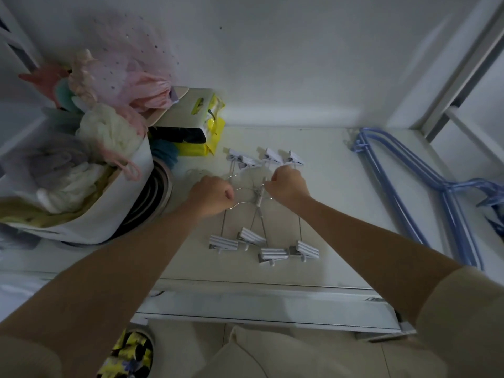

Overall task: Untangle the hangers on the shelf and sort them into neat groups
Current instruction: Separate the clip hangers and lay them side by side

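Observation:
Several metal clip hangers (259, 205) with white clips lie tangled in the middle of the white shelf (341, 214). White clips sit at the far end (268, 159) and at the near end (261, 245). My left hand (211, 196) is closed on the wire at the left of the tangle. On the right side, my right hand (289, 185) pinches the wire near the hooks. A group of blue plastic hangers (414, 186) lies at the right of the shelf, apart from both hands.
A white basket (109, 211) stuffed with clothes and pink mesh stands at the left. Yellow packets and a grey box (201, 124) sit behind it. A round dark-ringed object (156, 195) leans by the basket. The shelf's front edge (272, 285) runs below my arms.

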`<state>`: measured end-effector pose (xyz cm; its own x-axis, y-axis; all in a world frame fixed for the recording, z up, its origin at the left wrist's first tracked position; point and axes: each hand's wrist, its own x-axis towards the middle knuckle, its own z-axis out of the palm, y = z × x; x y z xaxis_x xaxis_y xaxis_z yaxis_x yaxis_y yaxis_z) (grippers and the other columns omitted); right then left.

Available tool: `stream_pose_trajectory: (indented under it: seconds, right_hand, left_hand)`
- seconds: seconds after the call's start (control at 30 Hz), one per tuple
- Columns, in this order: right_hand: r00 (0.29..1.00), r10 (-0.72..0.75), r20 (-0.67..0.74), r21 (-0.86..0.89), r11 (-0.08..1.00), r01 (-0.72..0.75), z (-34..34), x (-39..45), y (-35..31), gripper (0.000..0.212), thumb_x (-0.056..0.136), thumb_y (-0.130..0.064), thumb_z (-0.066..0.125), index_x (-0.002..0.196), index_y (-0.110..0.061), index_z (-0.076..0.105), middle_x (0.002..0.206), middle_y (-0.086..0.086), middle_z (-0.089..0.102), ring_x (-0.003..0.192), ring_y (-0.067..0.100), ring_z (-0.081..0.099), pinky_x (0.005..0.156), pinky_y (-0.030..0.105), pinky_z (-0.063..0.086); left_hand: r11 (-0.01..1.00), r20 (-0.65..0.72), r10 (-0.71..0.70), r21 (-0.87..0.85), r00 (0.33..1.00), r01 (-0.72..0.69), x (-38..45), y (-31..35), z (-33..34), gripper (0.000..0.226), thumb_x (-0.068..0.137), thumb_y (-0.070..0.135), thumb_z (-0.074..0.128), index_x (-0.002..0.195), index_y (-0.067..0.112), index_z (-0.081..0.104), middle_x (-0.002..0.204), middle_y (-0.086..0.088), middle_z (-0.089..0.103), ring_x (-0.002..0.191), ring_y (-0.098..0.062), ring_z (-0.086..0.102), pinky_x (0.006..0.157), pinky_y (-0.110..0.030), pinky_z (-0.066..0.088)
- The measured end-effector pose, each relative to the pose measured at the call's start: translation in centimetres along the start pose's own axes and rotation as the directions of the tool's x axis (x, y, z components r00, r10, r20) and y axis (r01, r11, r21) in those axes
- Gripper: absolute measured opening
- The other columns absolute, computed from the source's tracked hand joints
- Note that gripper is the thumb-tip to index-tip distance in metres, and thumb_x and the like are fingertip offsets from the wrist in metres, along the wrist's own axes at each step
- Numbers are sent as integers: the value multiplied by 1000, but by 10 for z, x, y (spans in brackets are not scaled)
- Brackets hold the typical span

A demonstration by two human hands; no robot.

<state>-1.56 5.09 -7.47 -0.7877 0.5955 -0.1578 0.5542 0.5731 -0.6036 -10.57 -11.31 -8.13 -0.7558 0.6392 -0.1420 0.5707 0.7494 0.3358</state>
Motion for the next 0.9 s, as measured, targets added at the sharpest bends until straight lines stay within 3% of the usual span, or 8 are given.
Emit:
stream_pose_trajectory:
  seconds: [0.07,0.13,0.23,0.3,0.4,0.47,0.67,0.9]
  right_hand:
    - [995,22,102,-2,1000,-21,7,-7,-9,21,74,-27,63,65,-8,62,63,8,66,67,23,70,70,30,60]
    - [990,34,134,-28,999,-31,15,-11,-15,23,69,-30,67,60,-13,54,60,4,63,65,22,69,70,30,60]
    - [992,12,126,-135,991,5,17,-13,-17,26,68,-31,71,72,-13,53,77,7,65,85,28,70,81,39,59]
    - [993,-18,116,-180,983,39,19,-14,-15,25,74,-27,70,86,-14,53,91,9,68,91,29,69,79,37,57]
    - [992,-71,102,-206,974,91,27,-17,-12,30,81,-18,61,107,-12,48,101,11,62,97,33,64,67,32,47]
    - [993,-63,103,-129,989,76,32,-18,-10,36,82,-13,57,115,-14,46,106,12,61,99,33,62,67,32,47]
    - [996,61,63,283,956,-77,28,-15,-8,38,83,-13,63,120,-16,57,110,9,65,82,28,71,73,38,61]
    - [980,155,122,369,910,-190,27,-6,-16,48,76,-1,67,122,-10,59,105,16,70,82,32,74,75,45,61]
  left_hand:
    - [996,32,59,63,998,-61,0,0,-2,14,73,25,64,80,24,75,85,3,73,88,-22,65,78,-33,55]
    - [992,67,109,49,992,-113,0,3,-4,15,72,28,63,81,24,75,83,4,72,84,-19,64,76,-31,53]
    - [984,87,137,99,987,-145,-3,6,-3,15,69,24,63,62,11,60,56,-3,52,65,-17,50,53,-23,36]
    - [980,66,145,131,987,-153,-5,6,0,26,71,21,61,49,11,48,50,-4,41,61,-22,47,49,-23,27]
    - [980,69,167,98,984,-173,-4,4,3,14,78,17,59,71,17,72,76,-4,70,80,-27,64,67,-29,49]
    - [976,47,194,88,980,-198,-2,6,2,22,79,15,56,88,13,76,90,-10,75,90,-30,66,76,-36,54]
    - [965,-77,236,133,969,-225,12,9,-10,19,77,10,58,80,11,77,84,-11,75,84,-33,65,71,-31,49]
    - [969,-84,236,93,968,-229,26,1,-11,16,75,9,61,79,10,77,82,-11,75,82,-32,66,69,-27,45]
